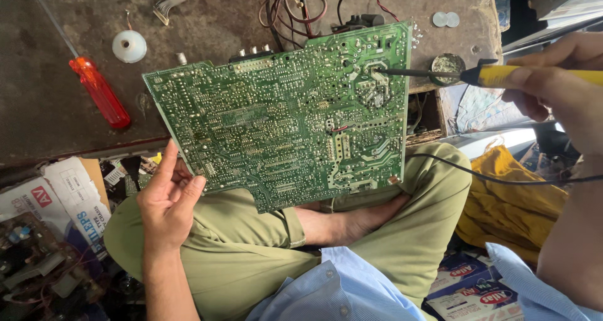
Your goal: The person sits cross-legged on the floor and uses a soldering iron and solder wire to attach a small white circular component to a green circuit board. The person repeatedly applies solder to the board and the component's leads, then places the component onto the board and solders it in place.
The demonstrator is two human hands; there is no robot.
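A large green circuit board [282,120] faces me solder side up, propped between the worktable edge and my lap. My left hand [168,198] steadies its lower left edge with thumb and fingers. My right hand [559,82] grips a soldering iron [496,76] with a yellow handle. The iron's dark tip touches a joint near the board's upper right corner. Its black cord runs down across my right knee.
A red-handled screwdriver [100,92], a white solder spool [129,46], a small round tin [447,65] and two coins [445,19] lie on the dark worktable [50,114]. Loose wires [295,10] trail behind the board. Cartons and scrap electronics crowd the floor left; yellow cloth [509,201] lies right.
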